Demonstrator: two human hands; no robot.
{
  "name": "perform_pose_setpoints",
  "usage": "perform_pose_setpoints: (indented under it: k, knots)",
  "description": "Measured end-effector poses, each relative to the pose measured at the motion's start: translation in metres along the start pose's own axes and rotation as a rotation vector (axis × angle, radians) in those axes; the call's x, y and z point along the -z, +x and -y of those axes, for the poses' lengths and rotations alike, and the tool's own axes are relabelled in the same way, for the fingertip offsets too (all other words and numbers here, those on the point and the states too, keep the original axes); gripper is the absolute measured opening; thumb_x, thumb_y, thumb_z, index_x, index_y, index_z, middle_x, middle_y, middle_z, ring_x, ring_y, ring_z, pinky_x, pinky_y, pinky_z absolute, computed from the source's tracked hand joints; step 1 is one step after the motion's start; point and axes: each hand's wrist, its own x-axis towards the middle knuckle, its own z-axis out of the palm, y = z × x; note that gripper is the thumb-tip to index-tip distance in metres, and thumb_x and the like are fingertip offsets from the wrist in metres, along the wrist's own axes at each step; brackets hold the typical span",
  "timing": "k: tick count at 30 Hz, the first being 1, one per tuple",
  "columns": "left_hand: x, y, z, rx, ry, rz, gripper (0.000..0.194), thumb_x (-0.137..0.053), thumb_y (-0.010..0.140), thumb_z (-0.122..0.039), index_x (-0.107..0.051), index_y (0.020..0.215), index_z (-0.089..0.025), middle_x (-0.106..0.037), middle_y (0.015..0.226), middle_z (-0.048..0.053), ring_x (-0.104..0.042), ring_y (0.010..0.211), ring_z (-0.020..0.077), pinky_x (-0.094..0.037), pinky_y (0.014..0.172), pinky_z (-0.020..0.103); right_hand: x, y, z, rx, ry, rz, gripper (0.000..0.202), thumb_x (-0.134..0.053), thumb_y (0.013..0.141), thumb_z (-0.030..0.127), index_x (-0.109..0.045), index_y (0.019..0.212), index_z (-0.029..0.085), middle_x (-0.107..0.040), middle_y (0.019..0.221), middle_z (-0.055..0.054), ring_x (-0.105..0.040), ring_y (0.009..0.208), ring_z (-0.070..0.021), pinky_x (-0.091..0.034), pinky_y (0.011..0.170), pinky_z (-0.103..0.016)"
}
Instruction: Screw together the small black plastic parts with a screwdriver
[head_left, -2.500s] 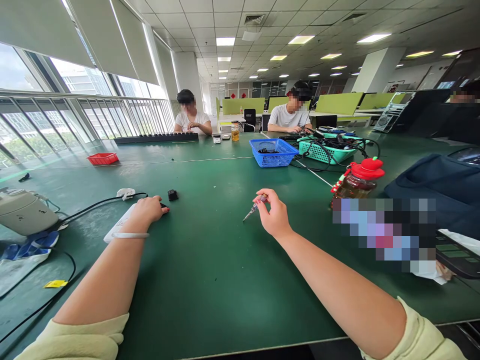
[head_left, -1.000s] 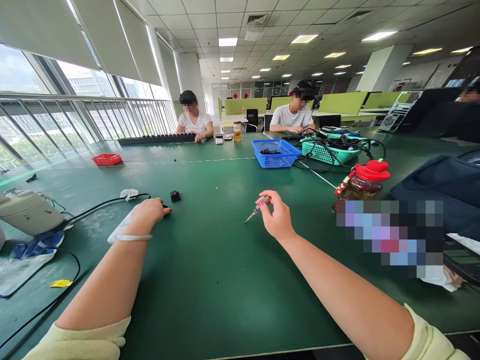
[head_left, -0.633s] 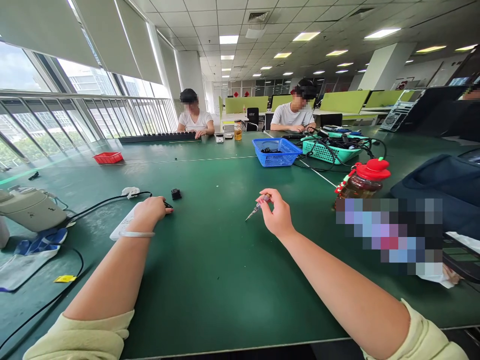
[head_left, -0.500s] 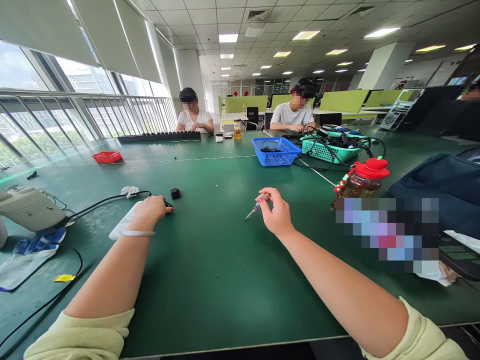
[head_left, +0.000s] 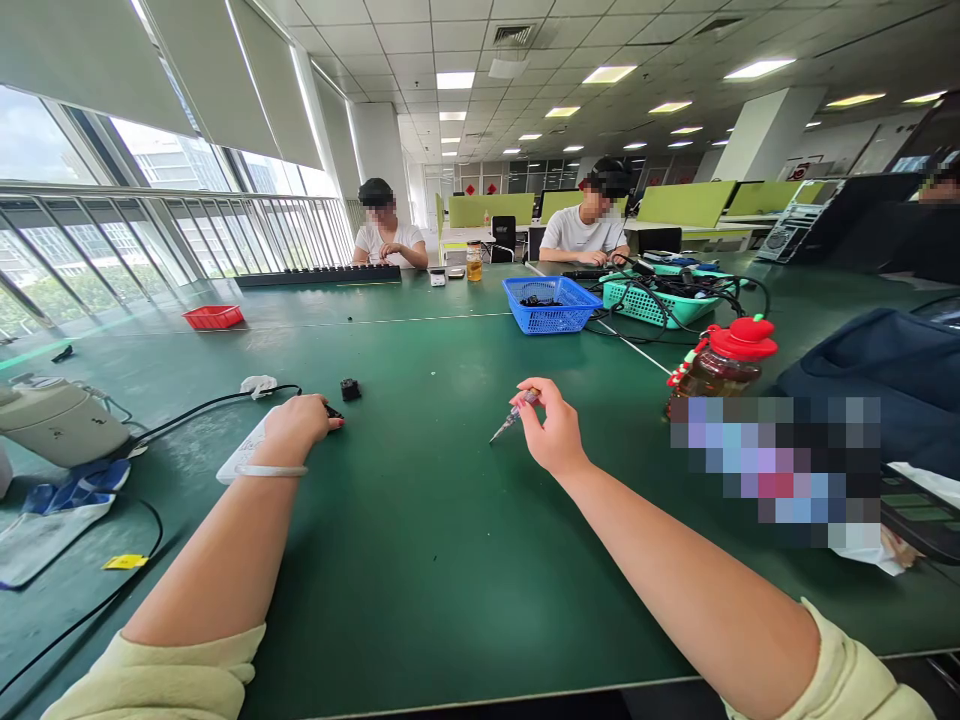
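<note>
My right hand [head_left: 553, 425] pinches a small screwdriver [head_left: 511, 417], its thin tip pointing down and left over the green table [head_left: 420, 620]. On the left, my left hand [head_left: 301, 422] is closed on a small black object [head_left: 333, 411] that shows only in part past the fingers. Under that hand and wrist lies a white flat object [head_left: 244, 450], partly covered. A small black block [head_left: 350, 388] rests on the table just beyond my left fingertips.
Blue basket [head_left: 553, 305], green basket [head_left: 660, 298] with cables, and red tray [head_left: 213, 317] stand farther back. A red-lidded bottle [head_left: 724, 358] and dark bag [head_left: 877, 375] are right; a white container [head_left: 64, 420], gloves [head_left: 56, 520] and cable left. Two people sit opposite.
My left hand has shifted very slightly, with the black object still in its fingers. My right hand and the screwdriver look almost unchanged.
</note>
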Motion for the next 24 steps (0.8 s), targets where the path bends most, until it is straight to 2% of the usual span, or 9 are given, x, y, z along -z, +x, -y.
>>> perform_pose_setpoints:
  k: [3, 5, 11, 16, 18, 21, 24]
  knots:
    - [0.001, -0.002, -0.002, 0.074, 0.056, 0.087, 0.040, -0.066, 0.076, -0.052, -0.073, 0.103, -0.023, -0.071, 0.116, 0.016, -0.063, 0.109, 0.0374, -0.052, 0.074, 0.038, 0.000, 0.000, 0.001, 0.002, -0.005, -0.004, 0.014, -0.048, 0.089, 0.025, -0.053, 0.102, 0.024, -0.072, 0.085, -0.004, -0.070, 0.081, -0.0208, -0.055, 0.078, -0.036]
    - [0.001, -0.004, -0.004, 0.067, 0.061, 0.119, 0.040, -0.068, 0.075, -0.051, -0.073, 0.101, -0.022, -0.071, 0.115, 0.017, -0.064, 0.107, 0.0374, -0.052, 0.073, 0.038, 0.000, 0.000, 0.001, 0.006, -0.005, -0.003, 0.014, -0.048, 0.089, 0.025, -0.053, 0.102, 0.024, -0.072, 0.084, -0.004, -0.070, 0.081, -0.0206, -0.055, 0.078, -0.036]
    - [0.004, -0.006, -0.010, 0.052, 0.050, 0.072, 0.042, -0.064, 0.079, -0.054, -0.073, 0.094, -0.016, -0.071, 0.111, 0.021, -0.066, 0.100, 0.0377, -0.052, 0.072, 0.039, -0.001, 0.000, -0.003, 0.004, -0.001, -0.002, 0.014, -0.048, 0.090, 0.025, -0.053, 0.102, 0.023, -0.073, 0.086, -0.004, -0.071, 0.082, -0.0207, -0.056, 0.076, -0.036]
    - [0.010, -0.016, -0.026, 0.030, 0.084, 0.062, 0.029, -0.062, 0.084, -0.036, -0.072, 0.097, -0.012, -0.071, 0.109, 0.022, -0.067, 0.100, 0.0354, -0.051, 0.075, 0.037, -0.001, 0.000, 0.000, 0.024, -0.031, 0.024, 0.014, -0.047, 0.090, 0.025, -0.053, 0.103, 0.024, -0.073, 0.086, -0.004, -0.070, 0.080, -0.0201, -0.055, 0.075, -0.035]
    - [0.011, -0.025, -0.043, -0.072, 0.052, -0.010, 0.028, -0.061, 0.083, -0.031, -0.072, 0.104, -0.016, -0.072, 0.111, 0.017, -0.066, 0.102, 0.0342, -0.052, 0.079, 0.038, -0.001, 0.000, 0.004, 0.053, -0.044, 0.041, 0.014, -0.047, 0.090, 0.023, -0.053, 0.103, 0.024, -0.072, 0.086, -0.004, -0.069, 0.077, -0.0191, -0.055, 0.075, -0.034]
    - [0.005, -0.046, -0.082, -0.425, -0.119, -0.130, 0.030, -0.060, 0.083, -0.023, -0.070, 0.111, -0.023, -0.072, 0.112, 0.008, -0.067, 0.102, 0.0277, -0.051, 0.087, 0.035, -0.002, -0.002, 0.009, 0.104, -0.057, 0.077, 0.017, -0.047, 0.090, 0.022, -0.052, 0.106, 0.024, -0.071, 0.086, -0.003, -0.067, 0.074, -0.0176, -0.054, 0.074, -0.032]
    - [-0.011, -0.066, -0.117, -0.766, -0.288, -0.131, 0.031, -0.056, 0.081, -0.013, -0.071, 0.104, -0.025, -0.073, 0.109, 0.003, -0.066, 0.101, 0.0227, -0.050, 0.090, 0.032, -0.003, -0.003, 0.014, 0.144, -0.060, 0.145, 0.021, -0.049, 0.090, 0.021, -0.052, 0.111, 0.024, -0.068, 0.082, -0.001, -0.065, 0.071, -0.0166, -0.052, 0.070, -0.029]
